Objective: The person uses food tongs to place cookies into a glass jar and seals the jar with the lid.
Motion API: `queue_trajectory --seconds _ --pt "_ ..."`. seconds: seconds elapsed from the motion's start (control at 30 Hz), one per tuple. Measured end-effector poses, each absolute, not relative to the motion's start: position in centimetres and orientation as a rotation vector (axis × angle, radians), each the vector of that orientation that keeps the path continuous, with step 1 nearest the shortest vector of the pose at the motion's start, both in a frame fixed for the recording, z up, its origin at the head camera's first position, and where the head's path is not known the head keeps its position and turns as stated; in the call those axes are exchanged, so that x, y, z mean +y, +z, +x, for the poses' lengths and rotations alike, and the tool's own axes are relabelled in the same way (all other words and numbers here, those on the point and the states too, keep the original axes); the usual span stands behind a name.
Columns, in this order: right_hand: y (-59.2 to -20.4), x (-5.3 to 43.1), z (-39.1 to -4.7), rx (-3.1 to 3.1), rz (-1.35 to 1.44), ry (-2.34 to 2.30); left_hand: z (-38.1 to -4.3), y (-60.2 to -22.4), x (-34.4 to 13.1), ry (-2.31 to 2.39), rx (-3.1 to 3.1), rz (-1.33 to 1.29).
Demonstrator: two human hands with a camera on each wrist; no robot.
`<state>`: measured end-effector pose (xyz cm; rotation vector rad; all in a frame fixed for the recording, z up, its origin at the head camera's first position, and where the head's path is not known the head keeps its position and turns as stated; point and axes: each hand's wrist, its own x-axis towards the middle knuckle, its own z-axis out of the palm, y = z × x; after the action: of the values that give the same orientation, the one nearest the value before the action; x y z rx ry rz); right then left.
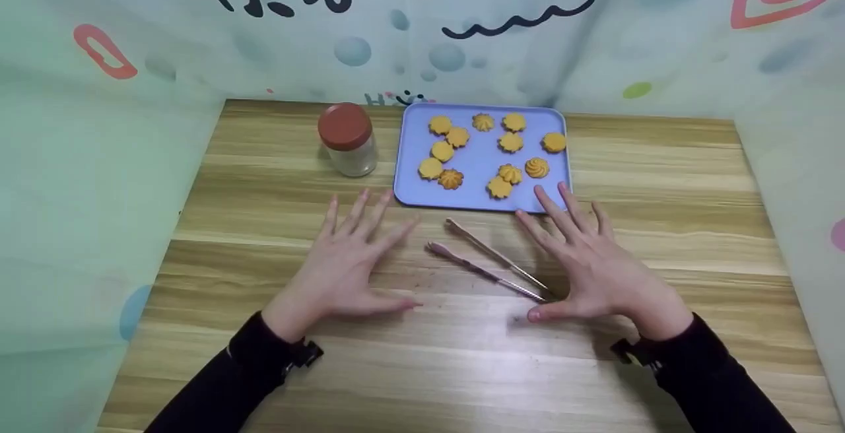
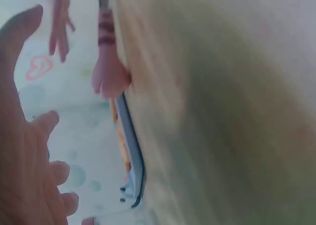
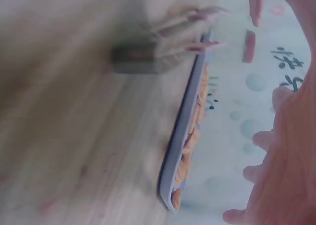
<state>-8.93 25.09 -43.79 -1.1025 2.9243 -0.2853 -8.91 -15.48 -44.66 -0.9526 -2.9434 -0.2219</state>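
Observation:
Fingers spread, my left hand (image 1: 346, 265) hovers over the table's left half, holding nothing. My right hand (image 1: 597, 265) is spread too, its palm above the hinge end of a pair of metal tongs (image 1: 488, 271), its fingertips at the tray's near right corner. The tongs lie with their two arms apart, tips toward the tray. Behind them is a blue-purple tray (image 1: 412, 189) with several flower-shaped cookies (image 1: 510, 142) scattered on it. A clear jar (image 1: 356, 159) with a red-brown lid (image 1: 345, 127) stands left of the tray. In the right wrist view the tongs (image 3: 173, 47) are blurred.
The wood-grain table (image 1: 422, 367) spreads toward the person. A printed curtain (image 1: 297, 57) with lettering and coloured dots hangs along the table's back and sides. Dark sleeves (image 1: 719, 380) cover both forearms, with a small black device at each wrist.

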Motion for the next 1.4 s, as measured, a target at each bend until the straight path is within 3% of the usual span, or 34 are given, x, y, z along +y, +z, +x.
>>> queue_trajectory --seconds 0.23,0.63,1.13,1.4 --pt "-43.9 25.0 -10.8 2.954 -0.934 -0.309 -11.9 -43.7 -17.5 -0.363 -2.954 -0.509" --pt "-44.2 23.6 -13.4 2.975 -0.878 -0.441 -18.3 -44.8 -19.2 -1.26 -2.721 0.218" --pt "-44.8 22.0 -13.7 2.97 -0.862 -0.474 -23.2 -47.7 -17.1 -1.517 -2.471 0.18" --pt "-44.6 22.1 -13.7 2.986 -0.914 -0.51 -23.4 -48.3 -16.6 -1.535 -2.359 0.251"
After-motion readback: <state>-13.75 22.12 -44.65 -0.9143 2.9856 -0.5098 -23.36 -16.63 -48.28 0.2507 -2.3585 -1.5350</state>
